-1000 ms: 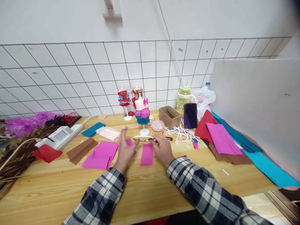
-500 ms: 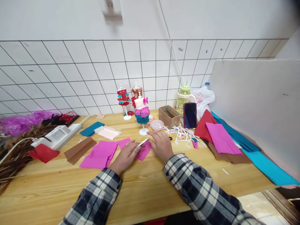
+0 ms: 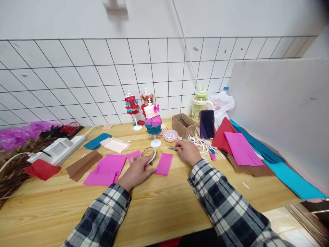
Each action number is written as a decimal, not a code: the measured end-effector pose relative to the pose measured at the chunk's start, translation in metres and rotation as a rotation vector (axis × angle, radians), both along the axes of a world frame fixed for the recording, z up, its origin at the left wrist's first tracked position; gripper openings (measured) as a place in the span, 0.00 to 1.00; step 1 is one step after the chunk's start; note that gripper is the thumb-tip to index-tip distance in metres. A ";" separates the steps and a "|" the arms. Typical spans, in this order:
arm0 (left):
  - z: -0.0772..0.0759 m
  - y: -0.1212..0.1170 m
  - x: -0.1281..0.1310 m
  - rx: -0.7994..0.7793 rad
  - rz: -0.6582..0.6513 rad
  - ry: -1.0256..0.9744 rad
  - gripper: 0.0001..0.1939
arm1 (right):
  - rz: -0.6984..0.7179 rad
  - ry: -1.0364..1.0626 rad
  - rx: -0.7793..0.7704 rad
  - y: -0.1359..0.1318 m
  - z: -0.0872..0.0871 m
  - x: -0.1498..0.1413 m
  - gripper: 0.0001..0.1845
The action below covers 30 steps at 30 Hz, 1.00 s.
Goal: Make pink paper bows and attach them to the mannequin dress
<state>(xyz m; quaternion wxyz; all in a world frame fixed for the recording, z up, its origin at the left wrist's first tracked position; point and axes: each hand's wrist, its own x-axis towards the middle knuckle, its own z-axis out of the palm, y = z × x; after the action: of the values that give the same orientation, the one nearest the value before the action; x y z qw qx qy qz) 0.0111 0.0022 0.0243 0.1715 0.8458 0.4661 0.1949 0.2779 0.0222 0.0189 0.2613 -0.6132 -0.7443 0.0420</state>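
Observation:
My left hand (image 3: 137,171) holds a thin white roll of tape (image 3: 152,158) on edge, its fingers partly behind the ring. Just right of that hand, a small magenta crepe paper rectangle (image 3: 163,164) lies flat. My right hand (image 3: 189,151) is closed on small scissors (image 3: 172,148) at the table top; only their metal blades show, pointing left. Larger magenta sheets (image 3: 106,169) lie left of my left hand. Beyond the hands stands a miniature dress form (image 3: 153,120) in a pink, magenta and teal paper dress.
Two more dressed forms, one in red (image 3: 132,105), stand behind. A pink bowl (image 3: 170,135), cardboard box (image 3: 184,125), phone (image 3: 207,124) and green-lidded jug (image 3: 200,106) line the back. White paper scraps (image 3: 202,144) lie beside my right hand. A power strip (image 3: 58,151) sits left, folded papers (image 3: 243,149) right.
My right hand has moved right, away from the left hand, and has taken hold of the scissors. The tape roll in my left hand is turned so its ring shows, and the magenta rectangle is uncovered.

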 end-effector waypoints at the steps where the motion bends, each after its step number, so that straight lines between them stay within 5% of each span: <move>1: 0.000 -0.001 0.003 0.012 0.008 -0.003 0.30 | -0.081 -0.044 0.021 0.002 0.000 0.006 0.10; 9: -0.006 -0.011 0.025 0.038 0.013 0.070 0.41 | -0.132 -0.197 0.002 0.002 -0.001 0.012 0.07; 12: -0.007 -0.012 0.027 0.034 0.033 0.074 0.45 | -0.160 -0.123 0.059 0.002 0.003 0.010 0.10; 16: -0.008 -0.011 0.028 0.024 0.048 0.078 0.48 | -0.020 0.036 0.016 0.001 0.003 -0.001 0.09; 22: -0.009 -0.010 0.026 0.042 0.033 0.070 0.43 | -0.003 -0.057 -0.008 -0.005 -0.003 -0.023 0.08; 26: 0.001 -0.012 0.024 0.065 -0.019 -0.031 0.26 | 0.107 0.223 0.123 -0.015 0.005 -0.034 0.12; 30: 0.008 -0.015 0.023 0.099 -0.110 -0.095 0.21 | 0.323 0.522 0.179 -0.026 0.011 -0.048 0.19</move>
<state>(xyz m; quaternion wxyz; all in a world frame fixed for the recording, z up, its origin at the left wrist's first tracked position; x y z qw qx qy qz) 0.0337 -0.0131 0.0319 0.1618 0.8675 0.3999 0.2477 0.2299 -0.0039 0.0301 0.4863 -0.4304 -0.7405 0.1730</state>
